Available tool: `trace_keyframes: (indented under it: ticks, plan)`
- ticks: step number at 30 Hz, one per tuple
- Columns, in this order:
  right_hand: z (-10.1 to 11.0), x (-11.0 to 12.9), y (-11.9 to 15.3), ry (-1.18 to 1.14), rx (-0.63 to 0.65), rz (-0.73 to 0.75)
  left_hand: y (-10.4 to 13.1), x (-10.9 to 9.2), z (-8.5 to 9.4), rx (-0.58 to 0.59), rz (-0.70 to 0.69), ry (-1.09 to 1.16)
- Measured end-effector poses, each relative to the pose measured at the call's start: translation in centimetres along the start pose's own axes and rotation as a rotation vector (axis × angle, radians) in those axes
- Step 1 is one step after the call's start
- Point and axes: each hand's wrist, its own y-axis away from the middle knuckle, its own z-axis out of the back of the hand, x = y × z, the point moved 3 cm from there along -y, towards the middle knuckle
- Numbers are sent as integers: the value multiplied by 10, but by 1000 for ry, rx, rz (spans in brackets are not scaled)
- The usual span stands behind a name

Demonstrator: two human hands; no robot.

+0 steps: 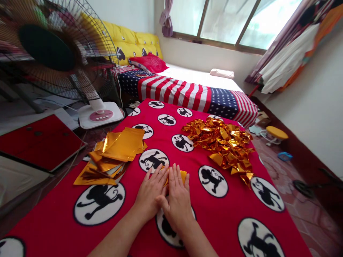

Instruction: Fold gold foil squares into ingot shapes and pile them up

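Note:
My left hand [152, 190] and my right hand [176, 192] lie side by side on the red cloth with black figures in white circles [182, 210]. Both are flat, with fingers stretched forward over a piece of gold foil paper [183, 175], most of which the hands cover. A loose stack of gold foil sheets [123, 144] rests on the cloth to the left of my hands. To the right is a heap of folded, shiny gold foil pieces [225, 141].
A floor fan [100, 114] stands at the left beside a dark red panel [40, 141]. Behind the cloth is a bed with a striped and starred cover [177, 92] and a red pillow [151, 63]. A yellow stool [277, 133] stands at the right.

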Motion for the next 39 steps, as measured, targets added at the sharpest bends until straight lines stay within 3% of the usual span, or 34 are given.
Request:
trace_keyframes:
  ticks: [4,11,15,19,24,30,32,35,37,39]
  plan:
    - [-5,1,-2,-7,36,-62,-1,-1,1,2,9,-1]
    - [-1,-43,16,107,-50,-256,0,-4,9,-14,25,21]
    - [7,-28,11,80,-143,-207,0,-3,7,-3,23,10]
    - [1,-3,1,11,-10,-71,-1,-2,4,8,23,-7]
    - [-6,-15,4,57,20,-181,1,-4,3,-22,98,-23]
    - [-5,-20,6,93,27,-179,2,-3,11,-94,224,-47]
    - [-4,-19,6,96,22,-168,-1,-3,16,-95,154,-30]
    - [-4,-19,6,95,15,-156,-6,-5,18,25,-117,59]
    - [-4,-20,7,97,18,-157,-7,-1,15,57,-132,73]
    - [-4,-21,7,93,23,-163,-6,5,11,38,-56,54]
